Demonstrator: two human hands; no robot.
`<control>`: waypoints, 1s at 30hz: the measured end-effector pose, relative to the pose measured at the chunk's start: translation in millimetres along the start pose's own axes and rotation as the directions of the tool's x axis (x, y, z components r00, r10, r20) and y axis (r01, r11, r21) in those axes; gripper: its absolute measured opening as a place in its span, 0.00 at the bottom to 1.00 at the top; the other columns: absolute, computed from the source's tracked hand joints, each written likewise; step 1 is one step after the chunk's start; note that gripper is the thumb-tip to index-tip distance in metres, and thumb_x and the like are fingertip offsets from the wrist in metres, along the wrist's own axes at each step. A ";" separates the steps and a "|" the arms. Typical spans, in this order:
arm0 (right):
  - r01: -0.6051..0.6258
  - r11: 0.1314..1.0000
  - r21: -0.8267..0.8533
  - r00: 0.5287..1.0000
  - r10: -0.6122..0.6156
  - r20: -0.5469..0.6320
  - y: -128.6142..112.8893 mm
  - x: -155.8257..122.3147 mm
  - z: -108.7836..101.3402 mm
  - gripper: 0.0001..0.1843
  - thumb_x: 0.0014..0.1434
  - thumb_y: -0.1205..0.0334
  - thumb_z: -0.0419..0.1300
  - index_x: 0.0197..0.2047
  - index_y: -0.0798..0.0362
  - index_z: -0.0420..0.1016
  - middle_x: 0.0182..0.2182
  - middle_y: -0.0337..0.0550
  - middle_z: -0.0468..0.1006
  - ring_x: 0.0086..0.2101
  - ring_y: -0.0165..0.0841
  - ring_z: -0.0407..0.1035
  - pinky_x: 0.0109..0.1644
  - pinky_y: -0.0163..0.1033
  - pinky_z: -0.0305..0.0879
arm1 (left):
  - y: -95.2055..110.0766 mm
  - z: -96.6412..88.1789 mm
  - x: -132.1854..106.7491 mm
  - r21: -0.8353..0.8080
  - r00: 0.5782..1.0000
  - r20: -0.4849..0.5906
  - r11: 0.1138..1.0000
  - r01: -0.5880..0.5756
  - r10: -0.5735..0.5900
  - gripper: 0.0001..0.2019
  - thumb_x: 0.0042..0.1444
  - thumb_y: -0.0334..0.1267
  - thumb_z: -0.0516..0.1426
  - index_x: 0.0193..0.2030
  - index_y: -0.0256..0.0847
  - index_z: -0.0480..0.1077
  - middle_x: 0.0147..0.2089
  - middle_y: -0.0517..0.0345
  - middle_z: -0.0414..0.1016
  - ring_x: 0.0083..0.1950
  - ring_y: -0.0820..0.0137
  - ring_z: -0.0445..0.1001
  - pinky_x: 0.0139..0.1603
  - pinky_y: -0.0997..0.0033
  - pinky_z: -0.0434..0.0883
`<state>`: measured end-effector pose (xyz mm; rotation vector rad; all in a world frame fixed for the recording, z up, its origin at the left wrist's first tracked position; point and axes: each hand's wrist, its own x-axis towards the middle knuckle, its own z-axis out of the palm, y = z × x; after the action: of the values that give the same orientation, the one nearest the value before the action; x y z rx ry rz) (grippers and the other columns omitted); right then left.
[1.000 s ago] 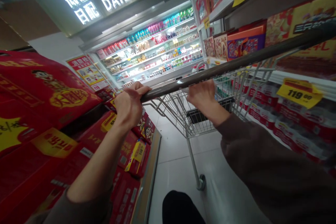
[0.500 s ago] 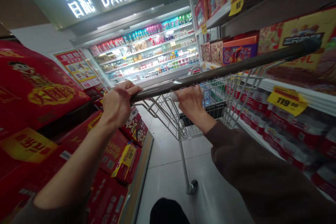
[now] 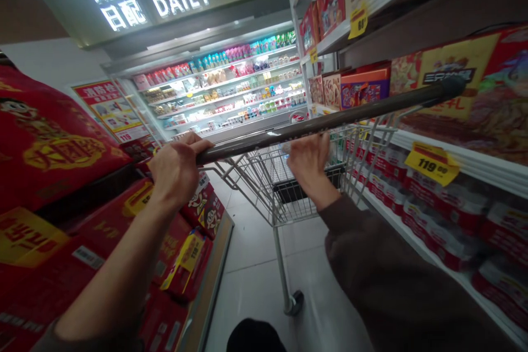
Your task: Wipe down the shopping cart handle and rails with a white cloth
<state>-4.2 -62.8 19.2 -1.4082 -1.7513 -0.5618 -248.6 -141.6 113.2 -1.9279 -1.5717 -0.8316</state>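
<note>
My left hand (image 3: 176, 169) is wrapped round the left end of the dark handle of a wire shopping cart (image 3: 264, 187). The handle (image 3: 350, 115) slants up toward the right. Just under its middle, my right hand (image 3: 307, 164) is closed, its knuckles close against the bar's lower edge. A pale blur shows by its fingertips; what it holds, if anything, I cannot make out. The wire basket lies beyond and below the hands, partly covered by the right one. A dark panel (image 3: 289, 190) crosses the basket's near side.
Stacked red gift boxes (image 3: 173, 247) line the left side, close to my left arm. Along the right runs a shelf (image 3: 487, 159) with boxes and red-labelled bottles (image 3: 437, 225). A lit chiller (image 3: 231, 85) with several shelves stands ahead. One cart wheel (image 3: 293, 303) shows on the tiled floor (image 3: 251, 253).
The view has shifted slightly, and the shelf goods sit further left in it. My right hand has moved a little right along the handle's underside. My left hand keeps its hold.
</note>
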 end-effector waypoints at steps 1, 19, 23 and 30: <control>-0.033 0.999 0.032 0.999 0.032 0.031 -17.1 1.5 0.4 0.13 0.65 0.69 0.52 0.42 0.51 0.79 0.32 0.49 0.79 0.44 0.47 0.68 0.54 0.56 0.60 | 2.1 2.5 -0.9 0.001 1.000 -0.020 1.000 -0.019 0.019 0.61 0.53 0.74 0.13 0.42 0.48 0.83 0.40 0.53 0.78 0.44 0.59 0.74 0.50 0.55 0.66; 0.145 0.972 0.184 0.987 -0.155 0.042 -39.7 -5.7 -7.7 0.17 0.72 0.63 0.50 0.57 0.46 0.75 0.53 0.50 0.81 0.53 0.45 0.69 0.59 0.55 0.61 | 59.9 142.1 -31.1 -0.245 0.948 -0.318 0.967 -0.068 -0.014 0.33 0.73 0.56 0.36 0.65 0.37 0.69 0.62 0.37 0.74 0.68 0.51 0.67 0.72 0.44 0.60; 0.108 0.983 0.146 0.993 -0.114 0.037 -30.9 -10.4 -11.1 0.18 0.70 0.66 0.52 0.57 0.46 0.75 0.54 0.51 0.80 0.54 0.44 0.68 0.58 0.53 0.62 | 51.1 139.0 -19.7 -0.214 0.982 -0.167 0.969 -0.123 0.088 0.41 0.71 0.60 0.28 0.58 0.39 0.74 0.58 0.39 0.79 0.65 0.51 0.72 0.70 0.45 0.61; -0.007 0.999 0.036 1.000 0.006 0.011 3.7 -11.4 -12.9 0.16 0.65 0.71 0.53 0.48 0.48 0.79 0.45 0.50 0.82 0.50 0.46 0.69 0.54 0.54 0.63 | 45.1 134.9 -6.8 -0.217 0.990 -0.094 0.968 -0.124 0.105 0.45 0.69 0.63 0.23 0.44 0.41 0.77 0.47 0.42 0.81 0.58 0.52 0.76 0.66 0.47 0.66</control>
<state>3.9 -78.3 17.0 -1.3940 -1.7565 -0.5171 -186.7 -58.0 16.0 -2.0885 -1.3534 -1.0607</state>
